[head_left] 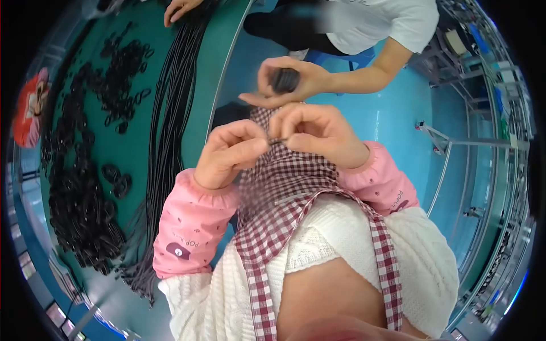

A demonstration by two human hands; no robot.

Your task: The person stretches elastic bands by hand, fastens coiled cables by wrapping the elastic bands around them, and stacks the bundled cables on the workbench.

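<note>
Above the checked apron [296, 170], both hands meet at a small dark piece [277, 141]. My left hand [230, 152] pinches its left end between thumb and fingers. At its right end, the thumb and forefinger of my right hand [318, 133] are closed on it. The piece is thin and lies across the short gap between my fingertips; its exact shape is too small to tell. Pink sleeve covers reach both wrists.
A green table [133, 133] at the left bears piles of black coiled cables [85, 210] and a long bundle of black cables [173, 96]. Just beyond my hands, a co-worker's hand [310, 82] holds a black bundle [285, 80]. Metal racks stand at the right.
</note>
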